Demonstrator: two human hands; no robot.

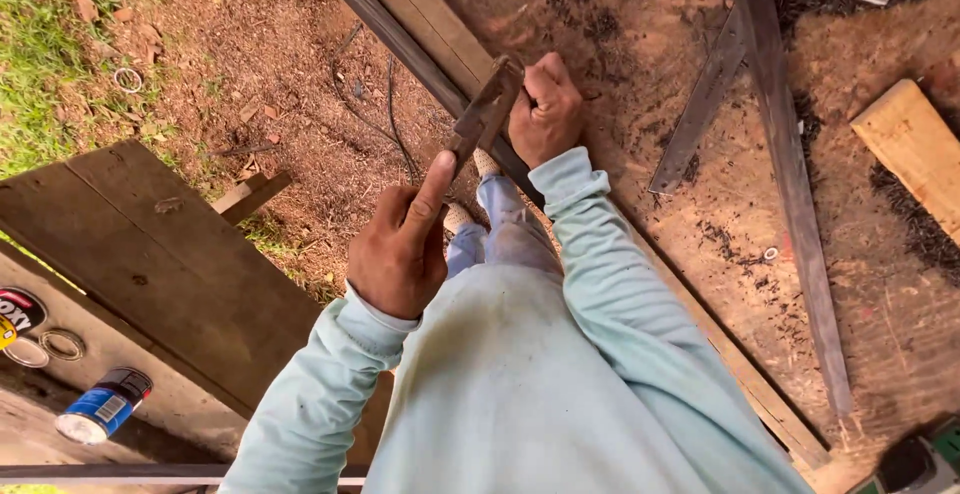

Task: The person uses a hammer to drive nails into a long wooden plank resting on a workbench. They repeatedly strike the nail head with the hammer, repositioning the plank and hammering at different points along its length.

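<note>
Gripping rusty metal try square, left hand fingers closed on handle, frame centre; right hand fisted against blade end; long axis toward upper right.

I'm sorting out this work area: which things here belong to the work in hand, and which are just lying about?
In use: rusty metal square, held by left hand and right hand; long metal bar.

Lying about: blue can, pale wood block, grey metal strip.

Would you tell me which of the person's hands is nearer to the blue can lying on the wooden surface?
Left. The left hand grips the metal square above and right of the blue can; the right hand lies farther right, on the long board.
</note>
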